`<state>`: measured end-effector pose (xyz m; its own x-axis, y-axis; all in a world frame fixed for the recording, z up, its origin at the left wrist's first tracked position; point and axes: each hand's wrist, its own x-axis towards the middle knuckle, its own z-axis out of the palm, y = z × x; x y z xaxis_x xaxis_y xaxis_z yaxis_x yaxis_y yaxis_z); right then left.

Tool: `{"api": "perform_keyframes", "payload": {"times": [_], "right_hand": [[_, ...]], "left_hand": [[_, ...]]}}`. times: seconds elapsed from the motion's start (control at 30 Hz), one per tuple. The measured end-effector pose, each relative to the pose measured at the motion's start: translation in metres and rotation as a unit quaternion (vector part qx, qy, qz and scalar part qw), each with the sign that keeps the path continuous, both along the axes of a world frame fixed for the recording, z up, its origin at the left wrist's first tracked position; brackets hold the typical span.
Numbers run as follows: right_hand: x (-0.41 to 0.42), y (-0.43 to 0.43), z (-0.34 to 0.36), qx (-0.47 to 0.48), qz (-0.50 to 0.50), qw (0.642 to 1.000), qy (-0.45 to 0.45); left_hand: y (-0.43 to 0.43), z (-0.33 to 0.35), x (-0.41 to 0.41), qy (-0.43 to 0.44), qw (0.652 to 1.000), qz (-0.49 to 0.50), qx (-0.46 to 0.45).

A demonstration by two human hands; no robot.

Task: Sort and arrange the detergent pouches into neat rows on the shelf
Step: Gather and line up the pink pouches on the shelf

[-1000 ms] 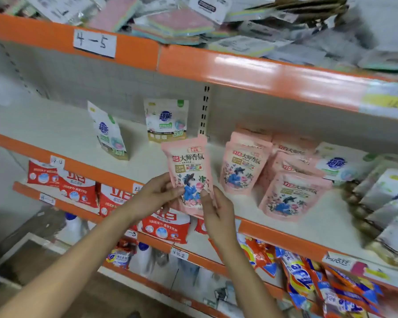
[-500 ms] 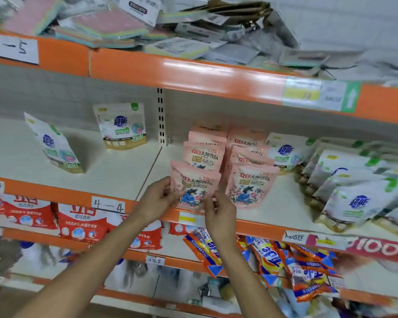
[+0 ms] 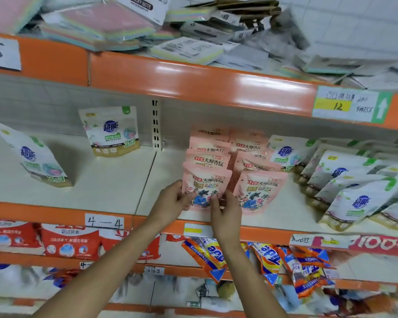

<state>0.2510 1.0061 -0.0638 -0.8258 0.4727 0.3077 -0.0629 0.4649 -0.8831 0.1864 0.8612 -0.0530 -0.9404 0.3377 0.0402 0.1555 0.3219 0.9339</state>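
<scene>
A pink detergent pouch (image 3: 206,182) stands at the front of the left pink row on the cream shelf (image 3: 115,189). My left hand (image 3: 172,200) grips its lower left edge and my right hand (image 3: 224,210) pinches its lower right corner. Behind it stand several more pink pouches (image 3: 208,160). A second pink row (image 3: 259,191) stands right beside it. White pouches (image 3: 356,203) lie slumped in overlapping rows at the right. Two more white pouches stand apart on the left: one tilted (image 3: 33,157), one upright (image 3: 112,130) by the back wall.
An orange shelf edge (image 3: 55,214) carries a "4—4" label (image 3: 104,222). The shelf above (image 3: 193,79) holds piled sponges and packets. Below hang red bags (image 3: 69,241) and orange-blue bags (image 3: 271,260). A slotted upright (image 3: 156,125) divides the back wall.
Both hands carried the pink pouch from mid-air in front of the shelf rightward and set it down at the front of the left pink row. The view shifted right.
</scene>
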Motion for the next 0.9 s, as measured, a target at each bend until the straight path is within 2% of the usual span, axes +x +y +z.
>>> {"api": "perform_keyframes", "payload": {"times": [0.37,0.57,0.7,0.8,0.9], "right_hand": [[0.021,-0.017,-0.001,-0.050,0.023,0.998,-0.009],[0.045,-0.011,-0.002,-0.056,-0.017,0.998,0.004],[0.065,0.021,0.009,-0.052,-0.074,0.995,0.035],[0.074,0.065,0.021,-0.027,-0.100,0.993,0.057],[0.065,0.120,0.032,-0.059,-0.119,0.989,0.067]], "left_hand": [[-0.011,-0.006,0.002,-0.023,0.999,-0.022,0.025],[-0.014,-0.002,0.006,-0.010,0.999,-0.013,0.032],[-0.020,0.011,0.008,0.069,0.996,0.051,0.005],[-0.025,0.030,0.012,0.146,0.982,0.122,-0.019],[-0.023,0.063,0.017,0.216,0.964,0.154,-0.017]]}}
